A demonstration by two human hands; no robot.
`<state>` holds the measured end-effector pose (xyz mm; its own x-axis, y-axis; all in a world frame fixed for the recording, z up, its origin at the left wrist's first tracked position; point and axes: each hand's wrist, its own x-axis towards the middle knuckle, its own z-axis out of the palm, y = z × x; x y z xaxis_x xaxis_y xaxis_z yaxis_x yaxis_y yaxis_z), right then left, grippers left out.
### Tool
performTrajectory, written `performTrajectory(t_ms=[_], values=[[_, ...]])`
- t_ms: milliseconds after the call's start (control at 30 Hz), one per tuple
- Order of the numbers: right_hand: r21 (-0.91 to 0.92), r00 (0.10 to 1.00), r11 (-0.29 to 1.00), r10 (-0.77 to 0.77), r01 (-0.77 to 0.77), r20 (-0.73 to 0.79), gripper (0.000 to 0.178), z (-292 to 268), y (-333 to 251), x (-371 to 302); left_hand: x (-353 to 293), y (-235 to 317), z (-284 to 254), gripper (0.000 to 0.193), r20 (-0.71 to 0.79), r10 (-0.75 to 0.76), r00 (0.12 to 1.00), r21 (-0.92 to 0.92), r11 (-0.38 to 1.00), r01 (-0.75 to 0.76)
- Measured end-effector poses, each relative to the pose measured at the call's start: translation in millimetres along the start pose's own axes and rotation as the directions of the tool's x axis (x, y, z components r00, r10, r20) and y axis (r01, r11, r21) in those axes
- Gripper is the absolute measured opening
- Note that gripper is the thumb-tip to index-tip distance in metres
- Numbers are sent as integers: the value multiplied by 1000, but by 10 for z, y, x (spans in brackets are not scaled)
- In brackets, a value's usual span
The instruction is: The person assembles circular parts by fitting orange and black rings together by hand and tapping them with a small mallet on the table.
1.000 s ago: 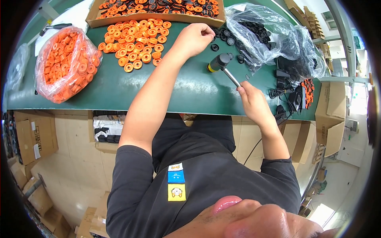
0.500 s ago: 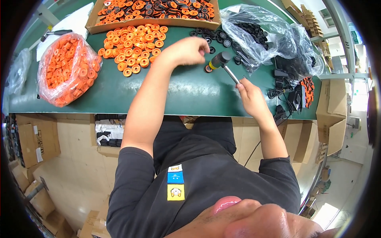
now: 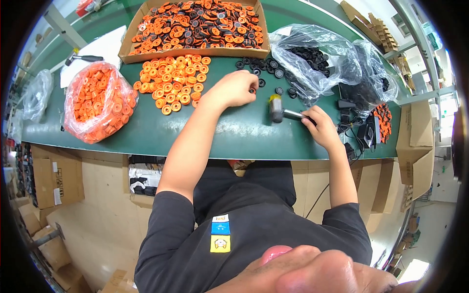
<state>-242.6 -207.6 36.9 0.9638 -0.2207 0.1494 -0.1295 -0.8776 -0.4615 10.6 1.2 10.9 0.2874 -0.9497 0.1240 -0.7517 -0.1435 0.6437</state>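
My left hand (image 3: 234,90) is closed at the table's middle, with its fingertips on a small orange-and-black disc (image 3: 252,91) that they partly hide. To its right, my right hand (image 3: 320,126) grips the metal handle of a mallet (image 3: 276,108). The mallet's dark head, yellow at one end, stands apart from the disc. Loose orange discs (image 3: 171,83) are spread left of my left hand. Several black caps (image 3: 279,73) lie beyond it and to the right.
A cardboard tray (image 3: 195,52) at the back holds mixed orange and black pieces. At left sits a bag (image 3: 80,128) of orange discs. A clear bag (image 3: 337,53) of black caps lies right, near black cables (image 3: 359,132). Another hammer (image 3: 88,58) rests far left.
The mallet has swung away from the disc and its head now points toward me. My left hand has come to the disc and its fingers have closed there. The view has shifted slightly.
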Motion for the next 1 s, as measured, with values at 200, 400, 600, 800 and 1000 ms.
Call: performTrajectory(t_ms=[200, 400, 600, 800, 1000], values=[[-29, 973, 985, -166, 173, 163, 23, -84, -61, 431, 52, 44, -136, 22, -372, -209, 904, -162, 974, 158], [-338, 955, 919, 261, -202, 139, 48, 98, -440, 905, 175, -78, -145, 22, -637, -113, 762, -75, 994, 84], [-235, 977, 956, 197, -174, 82, 39, 401, -219, 1113, 448, -78, -829, 52, -799, -165, 578, 47, 942, 334], [9, 997, 1000, 16, -16, -74, 33, 622, -232, 1144, -776, 264, -960, 45, -576, -402, 712, 303, 704, 643], [143, 985, 985, -74, 97, -157, 35, 744, -254, 1224, -1172, 326, -274, 48, -538, -537, 650, 282, 611, 739]])
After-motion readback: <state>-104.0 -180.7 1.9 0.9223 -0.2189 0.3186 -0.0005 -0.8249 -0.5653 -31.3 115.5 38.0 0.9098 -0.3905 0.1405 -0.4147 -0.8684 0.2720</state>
